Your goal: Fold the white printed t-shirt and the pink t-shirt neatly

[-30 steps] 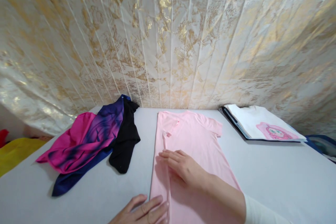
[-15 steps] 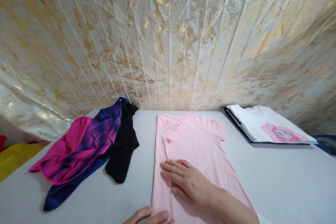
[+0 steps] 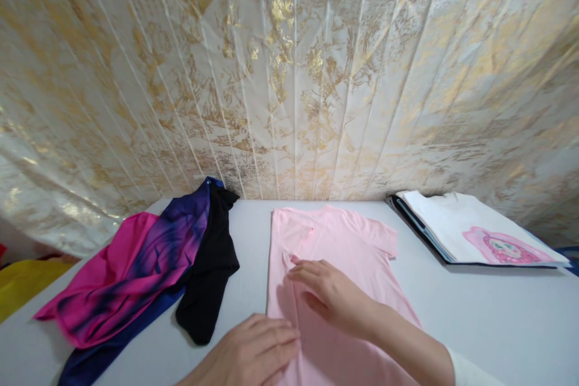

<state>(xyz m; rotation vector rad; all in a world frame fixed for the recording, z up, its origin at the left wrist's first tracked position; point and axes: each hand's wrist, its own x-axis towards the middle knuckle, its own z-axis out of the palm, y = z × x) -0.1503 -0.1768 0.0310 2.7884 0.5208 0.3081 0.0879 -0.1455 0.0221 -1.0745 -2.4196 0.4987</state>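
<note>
A pink T-shirt [image 3: 344,253] lies on the white table in front of me, its left side folded inward with that sleeve turned over the body. Its right sleeve points outward. My right hand [image 3: 328,295] is over the middle of the shirt, just below the folded sleeve, fingers stretched out with nothing held. Whether its fingertips touch the cloth I cannot tell. Lower down, my left hand [image 3: 256,350] rests along the shirt's folded left edge, fingers extended and lying flat. The shirt's lower end is out of view.
A loose heap of pink, purple and black clothing [image 3: 158,265] lies on the table's left. On the right is a stack of folded clothes with a white printed shirt [image 3: 461,217] on top. A gold-patterned curtain [image 3: 289,72] hangs behind. Yellow cloth [image 3: 31,283] shows at far left.
My left hand has moved up and right onto the folded edge. My right hand has shifted slightly up and right along the shirt. The view has tilted slightly upward.
</note>
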